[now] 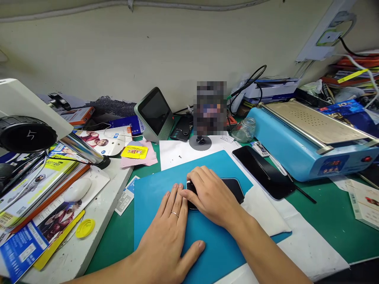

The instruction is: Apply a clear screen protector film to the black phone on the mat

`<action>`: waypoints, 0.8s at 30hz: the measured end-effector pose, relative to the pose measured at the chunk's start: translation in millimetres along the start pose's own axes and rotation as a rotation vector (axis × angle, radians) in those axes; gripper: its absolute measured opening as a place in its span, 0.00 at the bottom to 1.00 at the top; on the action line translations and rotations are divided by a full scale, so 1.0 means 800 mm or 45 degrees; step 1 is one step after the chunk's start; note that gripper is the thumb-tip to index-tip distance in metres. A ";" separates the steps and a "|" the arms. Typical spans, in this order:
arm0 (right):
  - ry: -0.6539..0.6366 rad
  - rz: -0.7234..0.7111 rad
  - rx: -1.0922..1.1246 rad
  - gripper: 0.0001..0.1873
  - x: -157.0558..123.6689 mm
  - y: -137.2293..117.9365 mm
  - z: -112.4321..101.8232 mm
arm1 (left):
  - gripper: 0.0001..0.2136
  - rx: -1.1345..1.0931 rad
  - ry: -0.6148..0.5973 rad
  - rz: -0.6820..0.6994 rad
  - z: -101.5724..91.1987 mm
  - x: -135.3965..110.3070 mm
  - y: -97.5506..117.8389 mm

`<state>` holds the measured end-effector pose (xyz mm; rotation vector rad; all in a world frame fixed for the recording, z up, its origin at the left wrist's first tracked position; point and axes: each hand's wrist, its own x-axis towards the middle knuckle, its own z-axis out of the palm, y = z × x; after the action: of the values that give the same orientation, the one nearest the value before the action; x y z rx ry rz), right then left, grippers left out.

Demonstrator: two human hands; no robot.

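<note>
A dark phone [233, 187] lies on a blue mat [154, 193] in the middle of the bench. My right hand [211, 195] rests on the phone's left end, fingers curled over it and pressing down. My left hand [168, 228] lies flat on the mat just left of the phone, fingers stretched out and together, a ring on one finger, its fingertips touching the right hand's.
A second black phone [263, 171] lies right of the mat beside a light-blue heating machine [299, 146]. Behind stand a small smart display [154, 114], a glass jar [245, 130] and a blurred stand. Booklets, a white mouse [77, 189] and a yellow cap [85, 228] crowd the left.
</note>
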<state>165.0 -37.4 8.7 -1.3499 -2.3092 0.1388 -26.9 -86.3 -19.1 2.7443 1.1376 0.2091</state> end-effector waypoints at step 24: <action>-0.085 -0.291 -0.025 0.32 -0.008 0.004 -0.037 | 0.44 -0.059 0.030 0.013 -0.004 0.003 0.001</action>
<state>183.1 -45.8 31.9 -1.0952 -2.5070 0.0900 -25.5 -84.8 -16.1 2.7151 1.1101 0.2664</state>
